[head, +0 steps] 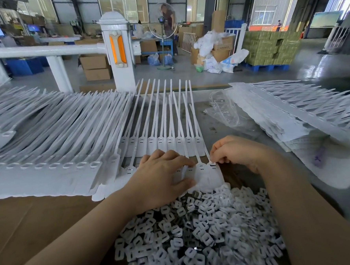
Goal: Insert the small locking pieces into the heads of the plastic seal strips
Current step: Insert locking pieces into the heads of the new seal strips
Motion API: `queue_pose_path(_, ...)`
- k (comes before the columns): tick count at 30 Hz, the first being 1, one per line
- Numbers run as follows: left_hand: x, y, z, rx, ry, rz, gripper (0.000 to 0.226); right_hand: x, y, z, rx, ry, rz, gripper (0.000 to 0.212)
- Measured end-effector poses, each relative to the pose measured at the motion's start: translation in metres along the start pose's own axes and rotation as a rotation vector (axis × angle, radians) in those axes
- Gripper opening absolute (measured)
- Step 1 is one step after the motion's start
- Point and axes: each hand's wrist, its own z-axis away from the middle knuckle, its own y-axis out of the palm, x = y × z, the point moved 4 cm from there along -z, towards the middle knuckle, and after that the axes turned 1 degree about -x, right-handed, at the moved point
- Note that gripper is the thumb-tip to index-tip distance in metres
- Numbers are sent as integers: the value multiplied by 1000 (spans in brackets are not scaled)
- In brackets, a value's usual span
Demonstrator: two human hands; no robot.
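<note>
A row of white plastic seal strips [202,171] lies in front of me with the heads toward me and the tails pointing away. My left hand [162,174] rests flat on the heads, fingers spread and pressing them down. My right hand [234,151] pinches a small locking piece against the head of the rightmost strip [212,165]. A big heap of small white locking pieces [198,231] fills the table between my forearms. A second row of strips [162,142] with filled heads lies just behind.
Large fans of joined strips lie at the left [47,140] and at the right [291,108]. A crumpled clear plastic bag [222,109] sits behind the right hand. Brown cardboard [32,219] covers the near left of the table. A white railing post [120,51] stands beyond.
</note>
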Motion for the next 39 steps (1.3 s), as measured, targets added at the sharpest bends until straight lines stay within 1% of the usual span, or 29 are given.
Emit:
queue_pose_path(9, 0, 1, 1, 3, -3, 11, 58, 0, -1, 1, -19, 4, -19, 24)
queue_pose_path(12, 0, 0, 1, 4, -5, 12, 58, 0, 0, 1, -7, -4, 9, 23)
queue_pose_path(13, 0, 0, 1, 4, -5, 10, 58, 0, 0, 1, -1, -6, 25, 21)
queue_pose_path(16, 0, 1, 0, 1, -2, 5, 57, 0, 1, 1, 23, -13, 73, 5)
queue_pose_path(20, 0, 1, 0, -3, -2, 2, 54, 1, 2, 1, 35, -31, 113, 10)
queue_pose_path(25, -1, 1, 1, -10, 4, -9, 53, 2, 3, 2, 36, -39, 171, 6)
queue_pose_path(31, -1, 1, 0, -10, 7, -16, 53, 5, 5, 2, 35, -55, 212, 13)
queue_pose_path(33, -1, 2, 0, -12, 8, -14, 54, 3, 3, 3, 40, -57, 182, 14)
queue_pose_path(37, 0, 1, 1, -8, 4, -4, 56, -5, -3, 3, -17, -41, -71, 17)
queue_pose_path(39, 0, 1, 1, -8, 7, -5, 55, -7, -3, 1, -33, -16, -116, 15)
